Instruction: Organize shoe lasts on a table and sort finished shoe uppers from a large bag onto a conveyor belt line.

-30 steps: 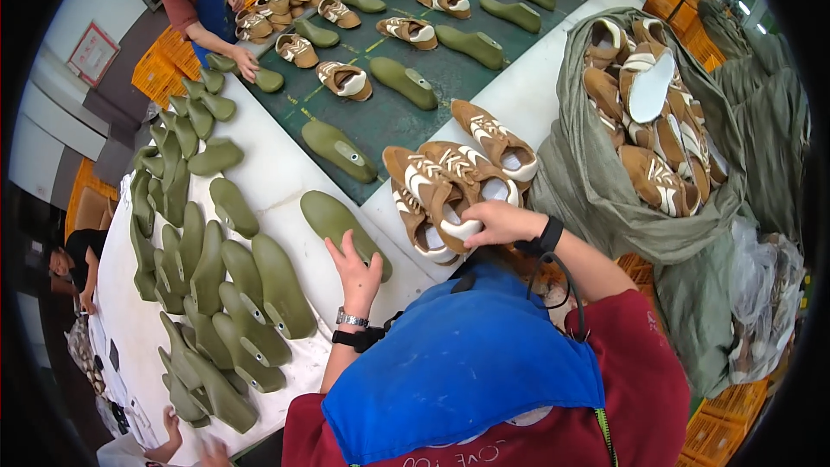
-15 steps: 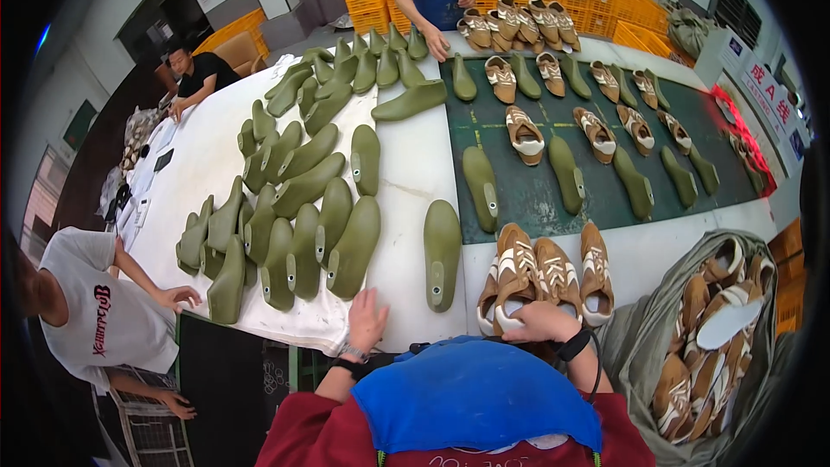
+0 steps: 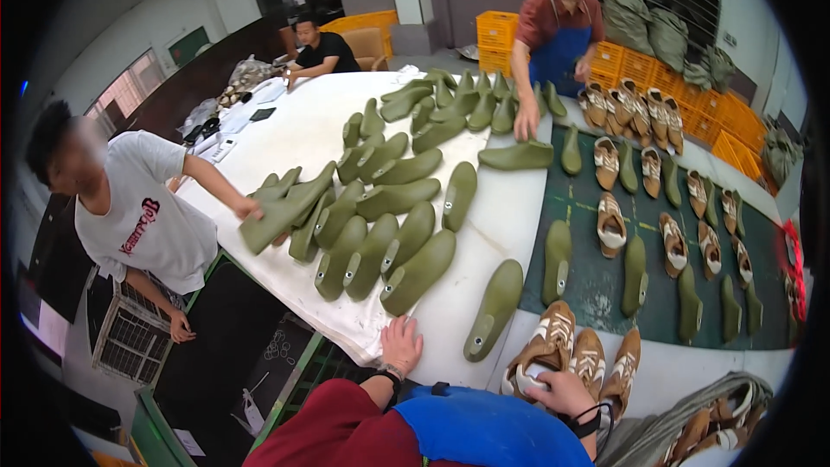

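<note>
My left hand [image 3: 402, 348] lies at the near edge of the white table, fingers stretched out, holding nothing. The closest green shoe lasts, one [image 3: 419, 272] in the group and a lone one [image 3: 494, 310], are a little beyond it. My right hand [image 3: 564, 393] grips the heel of a brown sneaker [image 3: 552, 337] with white stripes, thumb at its opening. The sneaker stands on the table, toe pointing away from me. Close on its right are two more brown sneakers, including one [image 3: 622, 370] at the end of the row.
Lasts and sneakers stand in rows on a green conveyor belt [image 3: 588, 294] at right. A sack [image 3: 683, 411] of sneakers is at near right. At left, a person's hand [image 3: 249, 209] holds a last. Across the table, another person's hand [image 3: 526, 119] touches a last [image 3: 516, 156].
My view has swung left, so the table things sit farther right. The person at left has reached over and taken hold of a last. My hands stay at the table edge and the sneaker.
</note>
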Tool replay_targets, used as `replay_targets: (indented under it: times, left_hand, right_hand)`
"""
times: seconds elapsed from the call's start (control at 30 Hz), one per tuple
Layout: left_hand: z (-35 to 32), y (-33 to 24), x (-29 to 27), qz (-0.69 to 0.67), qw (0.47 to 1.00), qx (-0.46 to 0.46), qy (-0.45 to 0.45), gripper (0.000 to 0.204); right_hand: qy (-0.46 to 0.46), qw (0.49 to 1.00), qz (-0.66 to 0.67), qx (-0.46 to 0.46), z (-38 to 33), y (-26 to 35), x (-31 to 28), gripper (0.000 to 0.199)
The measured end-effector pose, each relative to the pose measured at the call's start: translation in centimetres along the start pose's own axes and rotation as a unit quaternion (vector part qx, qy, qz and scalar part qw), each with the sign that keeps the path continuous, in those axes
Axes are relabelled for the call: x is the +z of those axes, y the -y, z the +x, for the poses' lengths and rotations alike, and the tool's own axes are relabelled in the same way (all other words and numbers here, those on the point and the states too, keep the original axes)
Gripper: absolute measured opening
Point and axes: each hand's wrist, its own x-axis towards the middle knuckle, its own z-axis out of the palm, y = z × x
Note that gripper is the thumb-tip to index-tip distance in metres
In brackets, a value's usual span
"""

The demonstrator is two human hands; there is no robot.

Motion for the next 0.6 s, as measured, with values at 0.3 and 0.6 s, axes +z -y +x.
replay_targets:
  times: [0.3,0.6]
  left_hand:
    - [0.2,-0.2,-0.2,0.0,1.0,-0.011,-0.017,0.044]
    - [0.4,0.0,-0.3,-0.002,1.0,-0.014,-0.018,0.043]
  right_hand:
    - [0.041,0.999,-0.014,0.004,1.3,0.0,-0.7,0.039]
    - [0.044,0.998,-0.053,-0.012,2.3,0.3,-0.7,0.04]
